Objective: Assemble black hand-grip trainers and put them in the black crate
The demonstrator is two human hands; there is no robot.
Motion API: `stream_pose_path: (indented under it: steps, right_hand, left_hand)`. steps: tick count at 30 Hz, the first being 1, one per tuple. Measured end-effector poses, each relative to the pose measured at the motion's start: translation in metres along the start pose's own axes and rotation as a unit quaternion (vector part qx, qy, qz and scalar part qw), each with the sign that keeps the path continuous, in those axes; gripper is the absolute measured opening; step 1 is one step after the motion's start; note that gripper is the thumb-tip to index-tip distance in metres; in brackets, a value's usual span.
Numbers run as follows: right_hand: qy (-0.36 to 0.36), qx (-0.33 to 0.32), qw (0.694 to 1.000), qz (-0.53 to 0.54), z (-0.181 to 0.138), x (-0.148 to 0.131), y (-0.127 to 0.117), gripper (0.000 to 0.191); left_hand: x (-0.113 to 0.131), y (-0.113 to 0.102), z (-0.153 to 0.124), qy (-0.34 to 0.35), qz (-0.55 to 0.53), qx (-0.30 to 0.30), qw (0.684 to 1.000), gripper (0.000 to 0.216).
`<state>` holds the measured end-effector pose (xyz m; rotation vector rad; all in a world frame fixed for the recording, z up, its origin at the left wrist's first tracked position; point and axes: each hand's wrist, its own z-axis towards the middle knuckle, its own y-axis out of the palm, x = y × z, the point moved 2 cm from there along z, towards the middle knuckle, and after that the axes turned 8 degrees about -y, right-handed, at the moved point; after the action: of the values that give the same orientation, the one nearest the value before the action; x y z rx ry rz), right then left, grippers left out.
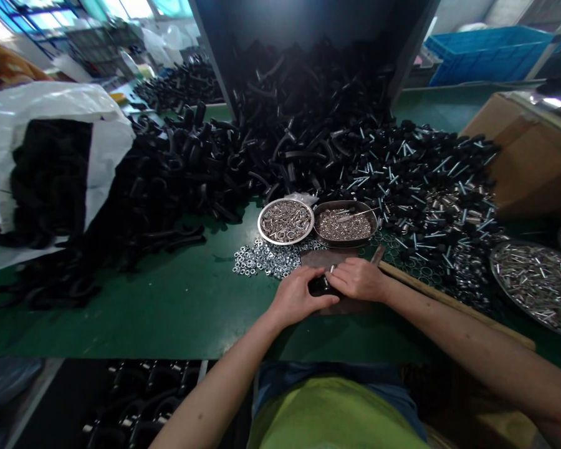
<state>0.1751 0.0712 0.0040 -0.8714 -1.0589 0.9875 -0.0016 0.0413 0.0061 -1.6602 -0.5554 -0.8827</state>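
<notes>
The small black part (318, 285) sits pinched between the left hand (299, 299) and the right hand (359, 279), both closed on it (hands touching), silver nuts (262, 259) just beyond them.

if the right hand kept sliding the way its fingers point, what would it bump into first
Probably the left hand: the right hand points leftward across the small black part both hands grip, and their fingers already meet there. Depth is hard to judge.

Left hand (295, 299), right hand (359, 280) grip black part (318, 286).
</notes>
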Motion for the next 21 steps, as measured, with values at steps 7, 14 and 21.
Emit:
stream_pose_path:
  steps: [7, 14, 21]
  right_hand:
    - [0.01, -0.036, 0.999, -0.003, -0.012, -0.007, -0.012, 0.023]
    - [0.405, -0.133, 0.904, -0.029, -0.095, -0.004, -0.042, 0.033]
    - [0.492, -0.215, 0.84, -0.07, -0.131, -0.02, -0.033, 0.03]
  left_hand:
    - [0.002, 0.01, -0.018, 0.086, 0.213, 0.02, 0.973, 0.062]
    - [-0.002, 0.019, -0.02, 0.009, 0.213, 0.071, 0.975, 0.058]
    - [0.002, 0.015, -0.018, -0.005, 0.227, 0.055, 0.972, 0.053]
